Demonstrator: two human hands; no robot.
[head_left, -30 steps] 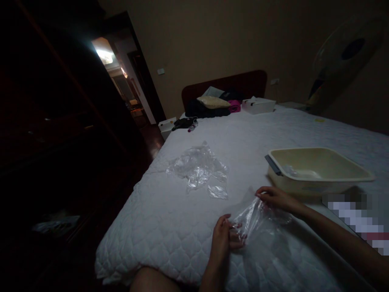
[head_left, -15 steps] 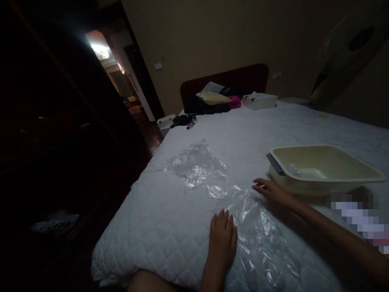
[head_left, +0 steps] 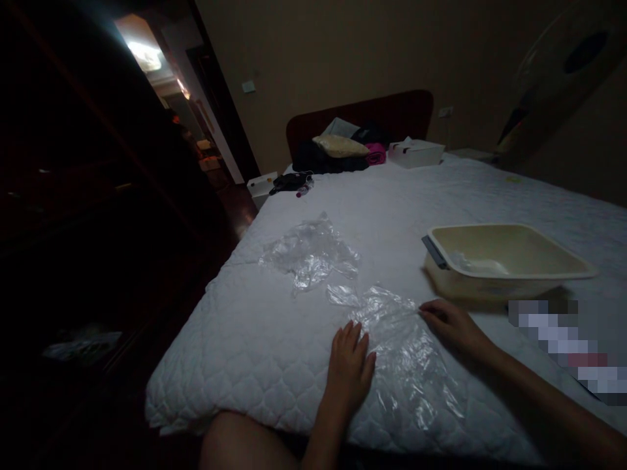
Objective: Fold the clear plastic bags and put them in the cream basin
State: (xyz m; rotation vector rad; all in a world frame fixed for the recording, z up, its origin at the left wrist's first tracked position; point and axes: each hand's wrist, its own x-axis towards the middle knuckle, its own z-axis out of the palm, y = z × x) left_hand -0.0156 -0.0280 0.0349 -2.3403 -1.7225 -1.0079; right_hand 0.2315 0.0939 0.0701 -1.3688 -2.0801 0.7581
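A clear plastic bag (head_left: 406, 352) lies spread out on the white quilted bed (head_left: 255, 352) in front of me. My left hand (head_left: 349, 365) rests flat on the bag's left edge, fingers stretched out. My right hand (head_left: 450, 325) presses the bag's upper right edge with its fingers laid flat. Neither hand grips anything.
A heap of crumpled clear plastic bags (head_left: 311, 253) lies farther up the bed. A cream plastic basin (head_left: 504, 261) stands to the right, just beyond my right hand. Clothes (head_left: 337, 155) and a white box (head_left: 416, 153) sit by the headboard. A fan (head_left: 558, 72) stands at the right.
One second ago both hands held the bag lifted between them. It has since been laid down and both hands now lie flat on it, the right one drawn slightly nearer.
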